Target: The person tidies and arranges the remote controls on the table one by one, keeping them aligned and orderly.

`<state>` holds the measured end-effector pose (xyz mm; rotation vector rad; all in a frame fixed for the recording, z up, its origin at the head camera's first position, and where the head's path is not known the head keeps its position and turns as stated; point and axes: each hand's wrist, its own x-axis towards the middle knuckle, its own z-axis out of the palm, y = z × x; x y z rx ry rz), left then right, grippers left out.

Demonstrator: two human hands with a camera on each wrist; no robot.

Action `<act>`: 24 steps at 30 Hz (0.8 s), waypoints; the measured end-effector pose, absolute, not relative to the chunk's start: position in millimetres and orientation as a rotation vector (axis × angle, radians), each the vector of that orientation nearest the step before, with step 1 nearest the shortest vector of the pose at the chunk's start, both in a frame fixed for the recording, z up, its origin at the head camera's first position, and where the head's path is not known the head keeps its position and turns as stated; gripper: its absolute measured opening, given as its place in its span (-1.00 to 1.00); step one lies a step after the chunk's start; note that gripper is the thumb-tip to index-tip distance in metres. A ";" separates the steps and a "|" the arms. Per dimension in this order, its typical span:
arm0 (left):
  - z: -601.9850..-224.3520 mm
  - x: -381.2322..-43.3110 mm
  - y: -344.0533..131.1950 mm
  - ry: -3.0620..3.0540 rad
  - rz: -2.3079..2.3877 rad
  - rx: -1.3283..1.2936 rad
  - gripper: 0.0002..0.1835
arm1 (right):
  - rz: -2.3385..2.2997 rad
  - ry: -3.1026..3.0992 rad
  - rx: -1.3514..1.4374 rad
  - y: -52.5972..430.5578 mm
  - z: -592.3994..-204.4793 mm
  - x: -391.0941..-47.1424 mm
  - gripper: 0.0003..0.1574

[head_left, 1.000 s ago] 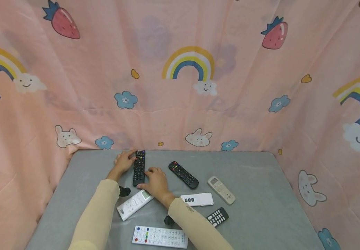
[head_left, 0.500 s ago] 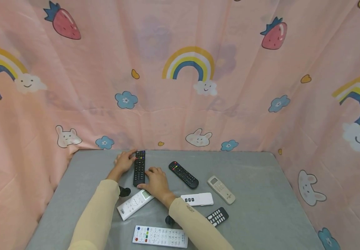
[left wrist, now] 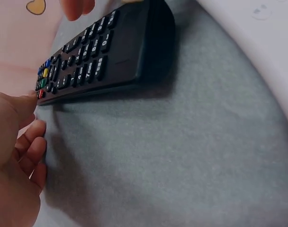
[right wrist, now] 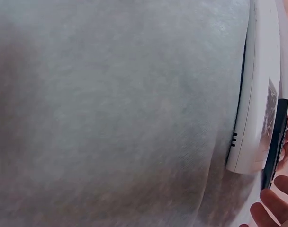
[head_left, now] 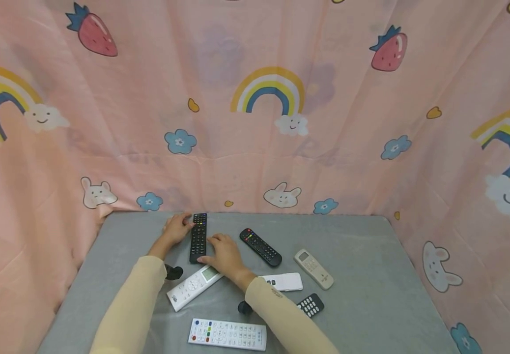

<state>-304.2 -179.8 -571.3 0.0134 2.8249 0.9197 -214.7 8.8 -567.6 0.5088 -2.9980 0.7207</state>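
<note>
A long black remote control (head_left: 198, 238) lies near the back left of the table, its buttons facing up. My left hand (head_left: 175, 230) is at its upper left edge. In the left wrist view the left thumb (left wrist: 24, 106) touches the remote's far end, while the other fingers bend loosely below it. My right hand (head_left: 226, 255) is on the remote's right side, thumb stretched toward its near end and fingers apart from its edge. Beneath the right hand lies a white air-conditioner remote (head_left: 193, 287) with a small screen, partly covered by that hand.
A shorter black remote (head_left: 260, 247), a beige remote (head_left: 313, 269), a white remote (head_left: 287, 281) and a small dark keypad remote (head_left: 311, 305) lie to the right. A long white remote (head_left: 227, 335) lies in front. A pink patterned curtain (head_left: 255, 162) surrounds the grey table (head_left: 370, 295).
My right hand has shifted slightly right and back from the black remote, uncovering more of the white remote's screen. My left hand stays at the upper edge. The view has turned slightly.
</note>
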 end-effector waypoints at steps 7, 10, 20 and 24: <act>-569.6 -286.3 -186.1 2.889 1.111 0.171 -0.50 | 0.828 -2.989 0.635 26.8 -564.1 -209.2 -0.18; -569.6 -270.9 -191.2 2.895 1.208 0.208 -0.52 | 0.874 -2.988 0.708 38.2 -562.5 -205.3 -0.14; -566.7 -196.8 -205.4 2.939 1.298 0.255 -0.56 | 0.967 -2.983 0.818 69.5 -569.6 -191.7 -0.07; -570.7 -168.2 -208.4 2.922 1.312 0.286 -0.55 | 0.979 -2.998 0.811 75.4 -571.8 -189.1 -0.09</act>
